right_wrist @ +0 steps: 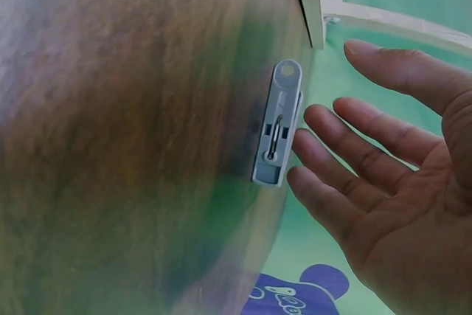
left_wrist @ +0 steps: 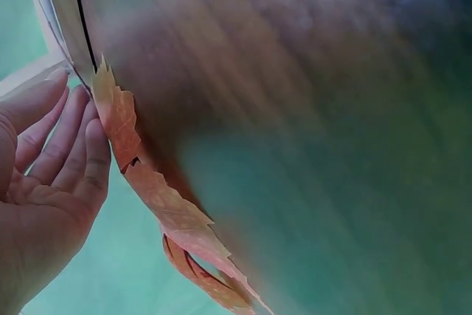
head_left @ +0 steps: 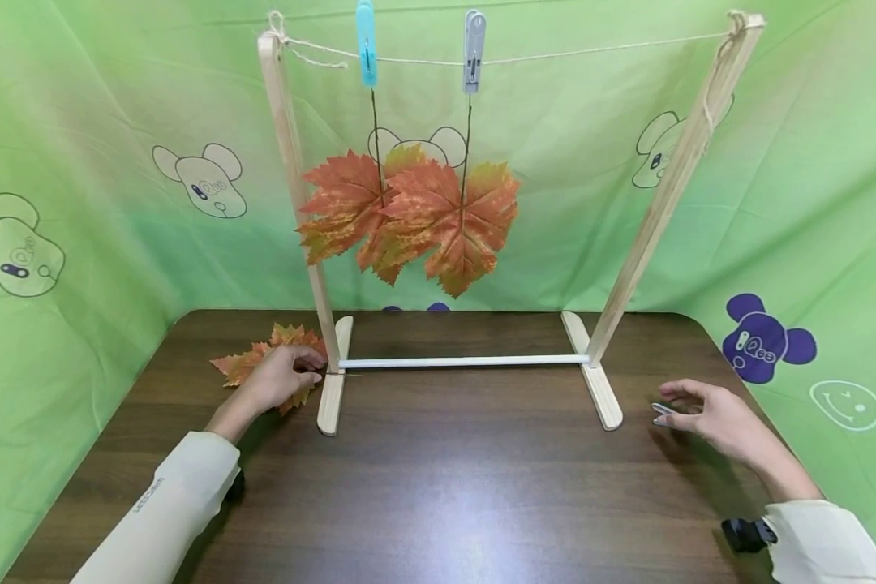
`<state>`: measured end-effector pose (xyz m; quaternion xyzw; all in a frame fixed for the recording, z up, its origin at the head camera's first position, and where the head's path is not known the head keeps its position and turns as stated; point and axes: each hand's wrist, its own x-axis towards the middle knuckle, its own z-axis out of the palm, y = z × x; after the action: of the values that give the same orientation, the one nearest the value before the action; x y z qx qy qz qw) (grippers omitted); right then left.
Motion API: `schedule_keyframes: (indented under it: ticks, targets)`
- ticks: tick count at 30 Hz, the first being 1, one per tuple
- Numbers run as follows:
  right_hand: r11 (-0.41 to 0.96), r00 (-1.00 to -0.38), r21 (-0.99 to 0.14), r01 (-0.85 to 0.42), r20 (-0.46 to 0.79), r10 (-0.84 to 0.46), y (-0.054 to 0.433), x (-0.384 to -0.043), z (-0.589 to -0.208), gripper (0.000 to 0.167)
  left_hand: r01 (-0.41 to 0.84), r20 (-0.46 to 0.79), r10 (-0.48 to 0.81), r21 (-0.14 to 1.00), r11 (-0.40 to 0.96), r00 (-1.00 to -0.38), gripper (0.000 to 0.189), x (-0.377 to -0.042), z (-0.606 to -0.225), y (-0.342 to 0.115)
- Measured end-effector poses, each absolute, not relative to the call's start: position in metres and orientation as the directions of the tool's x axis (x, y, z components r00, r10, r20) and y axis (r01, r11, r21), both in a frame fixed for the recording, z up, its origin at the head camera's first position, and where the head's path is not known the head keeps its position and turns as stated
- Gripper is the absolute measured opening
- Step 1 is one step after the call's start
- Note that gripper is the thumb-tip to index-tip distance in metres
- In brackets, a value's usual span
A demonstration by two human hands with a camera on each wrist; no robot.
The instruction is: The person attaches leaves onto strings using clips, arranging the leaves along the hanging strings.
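A third orange-red artificial maple leaf (head_left: 241, 367) lies on the table by the rack's left foot, its thin dark stem pointing right. Over it is my left hand (head_left: 277, 380), thumb and fingers apart near the stem; the left wrist view shows relaxed fingers beside the leaf's edge (left_wrist: 166, 201). On the right side, a grey clothespin (right_wrist: 279, 123) lies on the table. My right hand (head_left: 723, 418) reaches around it with thumb and fingers spread, fingertips right at its side in the right wrist view.
A wooden rack with a left post (head_left: 292, 154), right post (head_left: 672, 195) and white crossbar (head_left: 460, 362) stands across the table (head_left: 438, 487). From its string (head_left: 591, 50), a blue clothespin (head_left: 367, 45) and a grey one (head_left: 473, 53) hold two hanging leaves (head_left: 453, 219).
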<state>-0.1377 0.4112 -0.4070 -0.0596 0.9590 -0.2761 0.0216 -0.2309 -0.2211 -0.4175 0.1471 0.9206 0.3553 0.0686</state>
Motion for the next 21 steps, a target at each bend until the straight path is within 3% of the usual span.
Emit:
schedule_keyframes:
  ticks: [21]
  targets:
    - [0.852, -0.990, -0.513, -0.099, -0.033, -0.134, 0.4134, -0.1399, -0.4134, 0.044, 0.143, -0.087, 0.289, 0.712, 0.688, -0.953, 0.017, -0.2335, -0.4184, -0.2267]
